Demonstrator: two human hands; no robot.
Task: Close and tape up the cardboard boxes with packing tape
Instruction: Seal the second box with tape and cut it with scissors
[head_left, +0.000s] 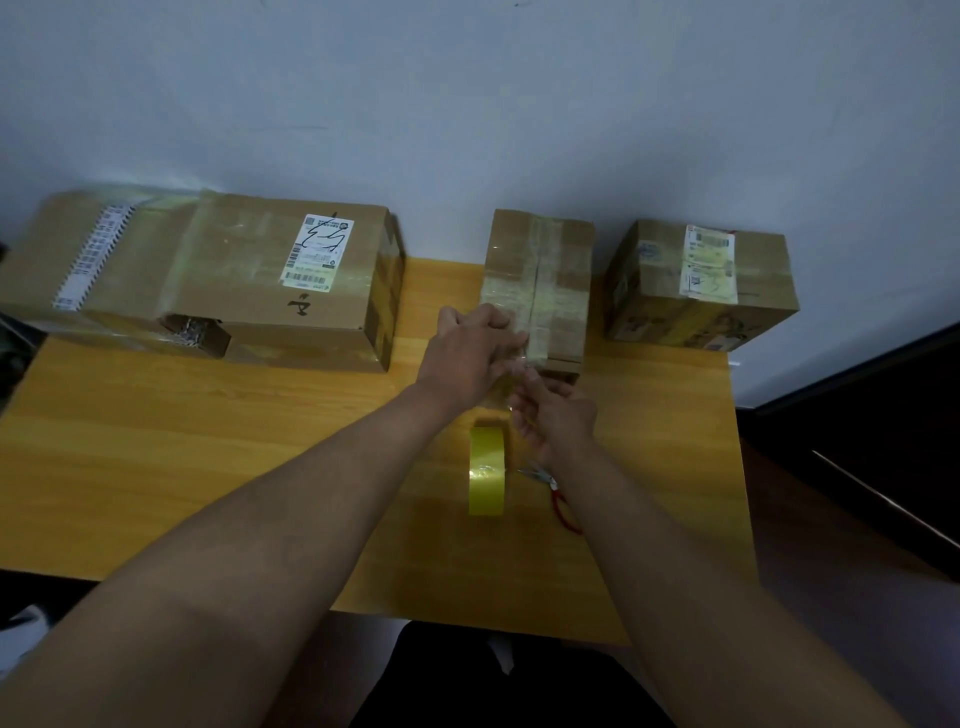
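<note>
Clear tape (514, 387) is pinched between the curled fingers of the left hand (470, 353) and right hand (556, 421) at the middle box's (540, 280) near edge, so the strip seems mid-application and next wants pressing down; roll (487, 470) and scissors (550, 486) lie just behind.

The narrow taped cardboard box (540, 283) stands directly behind both hands. The left hand (467, 353) is beside the right hand (558, 421). The yellow tape roll (487, 470) stands left of the right hand. The red-handled scissors (556, 493) lie just nearer than that hand.
</note>
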